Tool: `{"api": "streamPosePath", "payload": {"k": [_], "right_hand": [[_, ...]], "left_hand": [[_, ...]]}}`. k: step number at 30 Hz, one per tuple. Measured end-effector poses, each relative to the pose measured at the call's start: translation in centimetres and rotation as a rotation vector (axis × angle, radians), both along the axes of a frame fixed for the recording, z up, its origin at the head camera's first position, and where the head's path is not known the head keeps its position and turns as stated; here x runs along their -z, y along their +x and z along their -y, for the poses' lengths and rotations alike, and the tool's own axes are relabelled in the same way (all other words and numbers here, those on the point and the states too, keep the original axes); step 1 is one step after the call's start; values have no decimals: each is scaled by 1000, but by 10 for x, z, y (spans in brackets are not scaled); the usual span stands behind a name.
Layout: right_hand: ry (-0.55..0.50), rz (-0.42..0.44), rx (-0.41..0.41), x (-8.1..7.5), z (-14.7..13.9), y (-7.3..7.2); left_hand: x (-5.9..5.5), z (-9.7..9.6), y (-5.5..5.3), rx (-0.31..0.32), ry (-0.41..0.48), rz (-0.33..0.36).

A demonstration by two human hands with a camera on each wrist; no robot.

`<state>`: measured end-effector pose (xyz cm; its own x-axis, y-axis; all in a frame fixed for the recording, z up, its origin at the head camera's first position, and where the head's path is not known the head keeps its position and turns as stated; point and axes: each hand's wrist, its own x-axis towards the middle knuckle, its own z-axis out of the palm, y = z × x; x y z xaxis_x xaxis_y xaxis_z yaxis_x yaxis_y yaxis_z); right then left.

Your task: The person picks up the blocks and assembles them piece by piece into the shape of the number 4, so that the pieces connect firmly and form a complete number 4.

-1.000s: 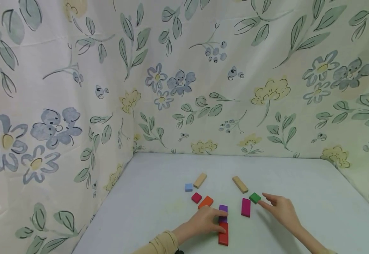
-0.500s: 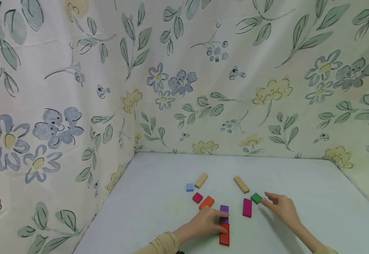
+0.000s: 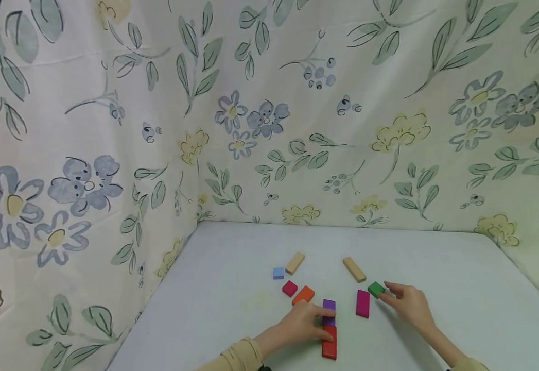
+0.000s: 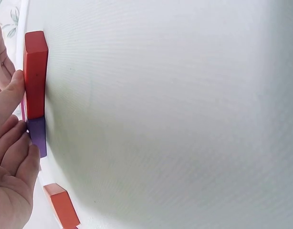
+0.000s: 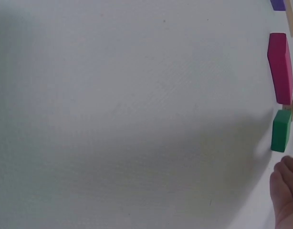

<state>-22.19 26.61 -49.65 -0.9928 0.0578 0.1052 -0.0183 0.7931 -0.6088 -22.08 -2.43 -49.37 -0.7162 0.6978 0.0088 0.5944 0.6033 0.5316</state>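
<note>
My left hand reaches over a red block and a purple block, which lie end to end. Its thumb touches the red block and its index finger lies across the purple one; in the left wrist view the other fingers curve loosely beside the purple block. At the right, my right hand has its thumb at the near edge of a green block, with the index finger spread apart above. A magenta block lies just left of the green one, between the hands.
Left of the purple block lie an orange block, a crimson block and a light blue block. Two plain wooden blocks lie farther back, slanting apart. Flower-patterned cloth borders the white table.
The whole head view has shifted slightly, so everything appears a little farther right. Both hands and the blocks keep nearly the same places relative to each other.
</note>
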Motion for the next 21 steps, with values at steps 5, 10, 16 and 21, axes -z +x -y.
{"api": "streamPosePath", "payload": {"k": [5, 10, 16, 21], "right_hand": [[4, -13, 14, 5, 4, -1], [10, -36, 24, 7, 7, -1], [19, -42, 32, 9, 8, -2], [25, -36, 34, 10, 9, -2]], "left_hand": [[2, 0, -1, -5, 11, 8], [3, 0, -1, -15, 21, 33], [4, 0, -2, -16, 21, 33], [5, 1, -2, -18, 25, 42]]}}
